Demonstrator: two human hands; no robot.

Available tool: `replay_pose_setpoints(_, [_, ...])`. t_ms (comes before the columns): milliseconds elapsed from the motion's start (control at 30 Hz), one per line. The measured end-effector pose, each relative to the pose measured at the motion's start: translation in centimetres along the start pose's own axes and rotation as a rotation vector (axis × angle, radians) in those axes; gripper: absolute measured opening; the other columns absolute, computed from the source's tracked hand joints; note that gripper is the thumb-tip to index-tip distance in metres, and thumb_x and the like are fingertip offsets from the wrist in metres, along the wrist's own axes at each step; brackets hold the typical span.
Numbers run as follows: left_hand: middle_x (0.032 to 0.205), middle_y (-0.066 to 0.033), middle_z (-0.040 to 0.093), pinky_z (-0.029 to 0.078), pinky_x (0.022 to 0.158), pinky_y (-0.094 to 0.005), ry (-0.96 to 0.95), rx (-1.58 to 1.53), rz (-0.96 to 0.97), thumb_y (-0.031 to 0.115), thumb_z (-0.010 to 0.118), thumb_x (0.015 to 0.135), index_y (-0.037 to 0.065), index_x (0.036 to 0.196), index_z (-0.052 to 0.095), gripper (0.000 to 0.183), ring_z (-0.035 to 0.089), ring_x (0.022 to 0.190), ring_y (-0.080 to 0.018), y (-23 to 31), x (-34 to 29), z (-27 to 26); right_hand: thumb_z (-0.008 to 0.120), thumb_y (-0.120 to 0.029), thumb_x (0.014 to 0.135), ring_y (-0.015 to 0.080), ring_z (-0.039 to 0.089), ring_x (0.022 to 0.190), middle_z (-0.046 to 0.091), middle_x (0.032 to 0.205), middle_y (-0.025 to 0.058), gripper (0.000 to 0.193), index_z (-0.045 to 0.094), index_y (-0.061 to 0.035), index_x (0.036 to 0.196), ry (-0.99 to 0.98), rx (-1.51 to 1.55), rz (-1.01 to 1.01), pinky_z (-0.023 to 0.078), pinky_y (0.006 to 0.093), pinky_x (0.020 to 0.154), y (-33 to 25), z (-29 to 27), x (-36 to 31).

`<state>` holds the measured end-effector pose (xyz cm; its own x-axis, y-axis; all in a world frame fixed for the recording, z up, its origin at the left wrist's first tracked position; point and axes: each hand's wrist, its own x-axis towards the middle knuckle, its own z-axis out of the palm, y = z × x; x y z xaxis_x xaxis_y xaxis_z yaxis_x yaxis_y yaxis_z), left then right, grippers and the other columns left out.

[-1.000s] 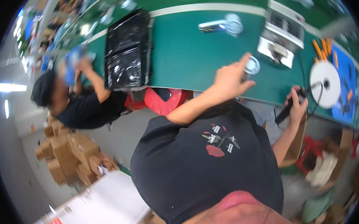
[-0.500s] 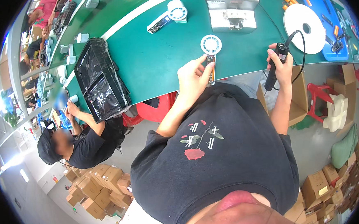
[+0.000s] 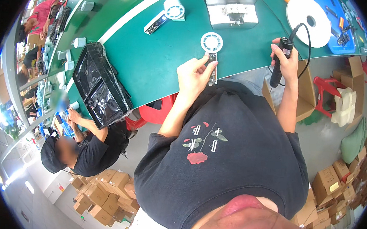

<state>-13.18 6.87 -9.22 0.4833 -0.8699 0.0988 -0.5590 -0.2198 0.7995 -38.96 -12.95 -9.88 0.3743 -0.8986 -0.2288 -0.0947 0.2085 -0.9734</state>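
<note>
A small handheld fan (image 3: 212, 42) with a round white and pale-blue head lies at the near edge of the green table, its handle toward me. Inside the handle, a dark circuit board (image 3: 212, 77) shows. My left hand (image 3: 193, 76) pinches the handle just below the fan head between thumb and fingers. Over to the right, my right hand (image 3: 288, 64) wraps round a black corded electric screwdriver (image 3: 275, 78), held near upright beyond the table edge, apart from the fan. Its lower tip is too small to make out.
Another fan (image 3: 173, 9) lies farther back on the table (image 3: 148, 66). A white-and-grey machine (image 3: 233, 14) stands at the back, beside a white reel (image 3: 309, 21) and a blue tray (image 3: 343, 44) of parts. At left sits a black plastic-wrapped bin (image 3: 101, 86); a co-worker (image 3: 86, 150) works beyond it.
The view has shifted slightly, so table things sit a little more to the left. An orange strip along the fan handle no longer shows. Both hands keep their holds.
</note>
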Motion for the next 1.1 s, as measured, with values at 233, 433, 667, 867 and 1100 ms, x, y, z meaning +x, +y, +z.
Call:
replay_pose_setpoints(233, [0.078,-0.0066,0.076,0.058,0.065,-0.0227,0.039,-0.347,-0.212,0.011,0.096,0.082,-0.005,0.11,0.075,0.039,0.072,0.07,-0.0084,0.0,0.2,1.4,0.081,-0.019,0.096,0.0089,0.06,0.053,0.065,0.073,0.0024,0.022,0.071,-0.0046,0.109,-0.001,0.005,-0.012,0.047,0.0251,0.049,0.1,0.1,-0.1])
replay_pose_setpoints(433, [0.075,-0.0067,0.075,0.057,0.063,-0.0233,0.078,-0.307,0.038,0.011,0.097,0.079,-0.005,0.094,0.077,0.03,0.071,0.067,-0.0087,-2.0,0.1,2.2,0.08,-0.017,0.097,0.0089,0.06,0.053,0.065,0.072,0.0025,0.02,0.071,-0.0046,0.109,0.015,0.011,-0.003,0.047,0.0251,0.048,0.4,0.0,-0.1])
replay_pose_setpoints(667, [0.073,-0.0053,0.073,0.054,0.061,-0.0254,0.061,-0.241,0.073,0.013,0.101,0.072,-0.001,0.08,0.073,0.032,0.066,0.063,-0.0082,-1.9,1.4,1.5,0.075,-0.016,0.1,0.0112,0.06,0.055,0.065,0.075,0.0051,0.02,0.07,-0.0014,0.113,-0.005,-0.029,-0.007,0.047,0.0259,0.05,0.3,0.0,0.6])
replay_pose_setpoints(867, [0.083,-0.0074,0.074,0.059,0.067,-0.034,0.172,-0.255,0.24,0.023,0.103,0.065,0.006,0.085,0.074,0.039,0.073,0.073,-0.0202,-1.9,2.0,2.0,0.075,-0.009,0.099,0.011,0.057,0.063,0.06,0.079,0.0033,0.019,0.063,-0.0034,0.113,0.03,0.062,0.005,0.046,0.0276,0.051,0.3,0.5,0.5])
replay_pose_setpoints(1100, [0.087,-0.0076,0.073,0.058,0.069,-0.0367,0.23,-0.297,0.271,0.02,0.095,0.077,0.005,0.088,0.074,0.028,0.073,0.078,-0.025,-1.4,0.2,2.8,0.072,-0.02,0.104,0.014,0.055,0.054,0.061,0.075,0.0058,0.023,0.065,-0.0026,0.118,0.004,-0.013,-0.009,0.046,0.0276,0.049,2.2,-1.2,1.1])
